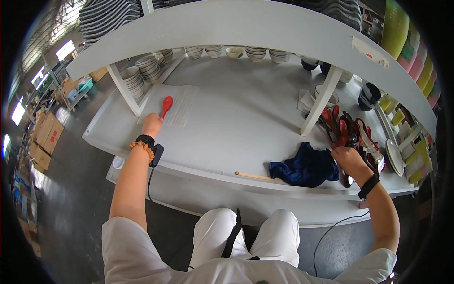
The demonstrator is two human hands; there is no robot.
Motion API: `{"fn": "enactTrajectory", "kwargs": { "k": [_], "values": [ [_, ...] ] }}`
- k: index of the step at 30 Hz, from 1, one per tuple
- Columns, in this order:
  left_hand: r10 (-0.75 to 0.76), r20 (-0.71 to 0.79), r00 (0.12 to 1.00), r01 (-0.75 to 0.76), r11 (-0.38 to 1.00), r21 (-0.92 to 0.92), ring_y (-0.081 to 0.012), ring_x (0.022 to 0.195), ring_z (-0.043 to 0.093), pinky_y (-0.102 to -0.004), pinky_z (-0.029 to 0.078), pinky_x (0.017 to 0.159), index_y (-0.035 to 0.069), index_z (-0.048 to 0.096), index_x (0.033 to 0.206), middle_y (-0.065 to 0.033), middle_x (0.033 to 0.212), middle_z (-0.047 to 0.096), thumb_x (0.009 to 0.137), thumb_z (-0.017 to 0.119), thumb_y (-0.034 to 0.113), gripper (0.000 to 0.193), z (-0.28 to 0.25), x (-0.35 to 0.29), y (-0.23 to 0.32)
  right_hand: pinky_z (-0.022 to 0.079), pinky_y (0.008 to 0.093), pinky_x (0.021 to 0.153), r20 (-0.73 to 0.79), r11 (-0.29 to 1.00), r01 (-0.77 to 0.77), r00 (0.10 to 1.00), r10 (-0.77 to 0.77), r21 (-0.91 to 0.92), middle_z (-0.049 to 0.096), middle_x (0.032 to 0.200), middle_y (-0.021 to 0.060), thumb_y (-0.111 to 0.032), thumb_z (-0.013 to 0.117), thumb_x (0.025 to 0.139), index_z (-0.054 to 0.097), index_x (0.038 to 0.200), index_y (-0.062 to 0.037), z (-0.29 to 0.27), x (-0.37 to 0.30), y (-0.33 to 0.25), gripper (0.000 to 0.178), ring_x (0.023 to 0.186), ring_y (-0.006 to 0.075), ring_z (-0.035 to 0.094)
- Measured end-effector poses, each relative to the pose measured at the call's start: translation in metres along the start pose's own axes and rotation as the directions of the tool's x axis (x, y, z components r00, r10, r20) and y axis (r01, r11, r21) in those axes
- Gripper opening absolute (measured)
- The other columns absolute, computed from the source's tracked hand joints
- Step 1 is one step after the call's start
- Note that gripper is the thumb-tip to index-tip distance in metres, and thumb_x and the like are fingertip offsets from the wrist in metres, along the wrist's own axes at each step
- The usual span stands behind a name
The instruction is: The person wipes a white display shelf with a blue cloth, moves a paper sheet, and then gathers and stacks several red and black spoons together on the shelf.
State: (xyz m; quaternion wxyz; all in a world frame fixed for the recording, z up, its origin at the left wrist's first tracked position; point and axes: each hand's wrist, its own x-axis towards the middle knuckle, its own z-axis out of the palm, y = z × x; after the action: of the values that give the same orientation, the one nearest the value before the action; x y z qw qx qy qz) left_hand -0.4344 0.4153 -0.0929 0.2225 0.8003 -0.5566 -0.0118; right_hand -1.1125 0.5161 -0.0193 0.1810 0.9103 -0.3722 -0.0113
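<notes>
My left hand [152, 125] is closed round the handle of a red spoon [167, 105], whose bowl points away from me. It hovers over or rests by a thin white foam sheet [182, 102] at the left of the shelf. On the right, my right hand [350, 161] is curled at the near side of a pile of red and black spoons [354, 130]. Its fingers meet the handle end of a red spoon [342, 131]; the fingertips are partly hidden. Just left of that hand lies a crumpled dark blue cloth [307, 165].
A wooden stick [255, 176] lies along the front edge. Stacked bowls [132, 81] stand at the back left, with more bowls [255, 53] along the back. White posts [321, 102] hold an upper shelf [227, 23]. Dark cups [369, 96] and a white plate [394, 157] are at right.
</notes>
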Motion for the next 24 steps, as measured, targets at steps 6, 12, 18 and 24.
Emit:
{"fn": "enactTrajectory", "kwargs": {
  "k": [6,12,18,24],
  "values": [
    [-0.048,0.026,0.999,0.05,0.994,-0.1,-0.0411,0.082,0.064,-0.0451,0.051,0.075,-0.002,0.065,0.085,-0.0223,0.081,0.066,0.086,0.062,0.024,0.027,0.002,0.011,-0.027,0.052,0.0334,0.065,-0.109,0.991,0.099,0.988,-0.109,-0.087,0.056,0.076,0.0089,-0.003,0.059,0.071,0.054,0.08,-0.0035,-0.037,0.007,-0.016,0.01,0.073,0.0248,0.062],
    [-0.223,0.215,0.951,0.276,0.923,-0.267,-0.037,0.084,0.065,-0.0453,0.051,0.075,-0.002,0.063,0.087,-0.0197,0.084,0.067,0.089,0.058,0.027,0.029,-0.018,-0.002,-0.005,0.051,0.0324,0.059,-0.27,0.974,0.226,0.939,-0.214,0.013,0.053,0.074,0.0075,-0.006,0.059,0.071,0.053,0.081,-0.0032,-0.075,0.028,-0.047,0.012,0.068,0.0228,0.061],
    [0.17,-0.124,0.978,-0.161,0.984,0.08,-0.0331,0.098,0.062,-0.0417,0.05,0.082,0.001,0.062,0.101,-0.0213,0.102,0.064,0.088,0.059,0.028,0.03,-0.039,-0.041,0.044,0.049,0.0299,0.054,-0.284,0.919,0.394,0.878,-0.386,-0.032,0.053,0.072,0.0041,-0.007,0.06,0.071,0.054,0.083,-0.0048,-0.097,0.077,-0.099,0.014,0.065,0.0187,0.059],
    [0.338,0.507,0.793,0.075,0.772,-0.632,-0.0207,0.092,0.062,-0.0331,0.05,0.081,0.001,0.061,0.11,-0.0121,0.102,0.064,0.093,0.058,0.033,0.036,-0.06,-0.111,0.141,0.051,0.029,0.055,-0.401,0.82,0.561,0.729,-0.554,-0.113,0.054,0.069,0.0041,-0.009,0.061,0.07,0.051,0.074,-0.0048,-0.102,0.153,-0.148,0.011,0.067,0.0176,0.059]
  ]
}}
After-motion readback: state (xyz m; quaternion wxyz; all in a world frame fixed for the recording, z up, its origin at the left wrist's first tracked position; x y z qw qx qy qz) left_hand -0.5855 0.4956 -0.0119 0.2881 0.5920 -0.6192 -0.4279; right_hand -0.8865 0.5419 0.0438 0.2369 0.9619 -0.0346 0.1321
